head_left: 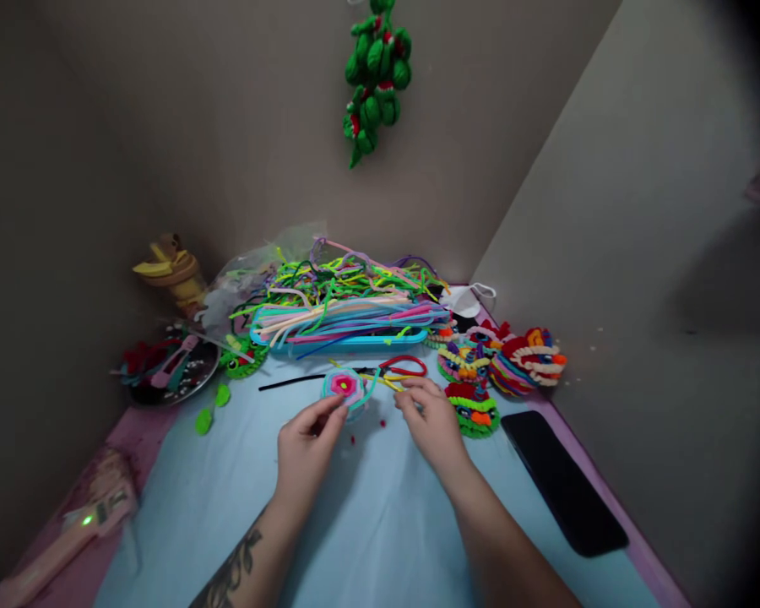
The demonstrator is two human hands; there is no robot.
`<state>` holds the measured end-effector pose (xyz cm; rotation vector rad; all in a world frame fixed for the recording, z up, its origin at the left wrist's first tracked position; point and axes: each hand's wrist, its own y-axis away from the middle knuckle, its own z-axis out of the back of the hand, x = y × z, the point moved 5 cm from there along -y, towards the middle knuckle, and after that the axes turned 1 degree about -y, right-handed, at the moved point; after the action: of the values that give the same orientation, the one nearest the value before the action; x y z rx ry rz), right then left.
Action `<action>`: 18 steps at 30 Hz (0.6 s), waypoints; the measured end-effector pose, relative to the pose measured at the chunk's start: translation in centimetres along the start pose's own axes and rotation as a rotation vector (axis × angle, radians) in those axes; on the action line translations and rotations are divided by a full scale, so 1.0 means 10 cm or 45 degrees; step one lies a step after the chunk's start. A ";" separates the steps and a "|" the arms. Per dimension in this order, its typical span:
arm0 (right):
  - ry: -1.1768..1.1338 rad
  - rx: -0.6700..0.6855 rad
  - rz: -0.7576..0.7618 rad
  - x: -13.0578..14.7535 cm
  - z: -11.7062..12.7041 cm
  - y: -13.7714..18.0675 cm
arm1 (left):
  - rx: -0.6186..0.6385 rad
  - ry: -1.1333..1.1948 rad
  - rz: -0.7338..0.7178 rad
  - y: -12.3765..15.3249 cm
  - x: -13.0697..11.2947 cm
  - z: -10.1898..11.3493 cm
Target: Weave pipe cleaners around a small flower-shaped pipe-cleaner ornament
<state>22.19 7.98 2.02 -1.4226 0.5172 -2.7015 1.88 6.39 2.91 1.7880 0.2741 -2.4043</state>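
Observation:
My left hand [305, 443] pinches the edge of a small round coil of pipe cleaners [344, 387], pink in the middle with a pale blue rim, held just above the light blue table [367, 523]. My right hand [431, 420] is closed beside it, fingertips on a yellow pipe cleaner end [393, 382] near the red-handled scissors [404, 366]. A black pipe cleaner [288, 382] lies on the table behind the coil.
A big heap of coloured pipe cleaners [348, 308] fills a blue tray at the back. Finished coiled figures [503, 363] sit at right, a black phone [561, 481] by the right edge, a pink glue gun [69, 536] at front left, a dark dish [171, 367] at left.

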 end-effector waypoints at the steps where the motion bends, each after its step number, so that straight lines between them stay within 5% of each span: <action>1: -0.011 -0.030 0.026 0.01 0.01 0.00 | 0.018 0.013 0.014 0.00 0.01 -0.01; 10: 0.032 -0.179 0.368 0.31 0.05 0.12 | 0.223 0.183 0.137 0.02 0.00 -0.11; 18: -0.196 -0.172 0.311 0.30 0.04 0.15 | 0.244 0.207 0.159 -0.01 0.01 -0.11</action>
<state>20.63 5.93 4.15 -1.4739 0.8164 -2.3861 2.90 6.73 2.55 2.0197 -0.0532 -2.2699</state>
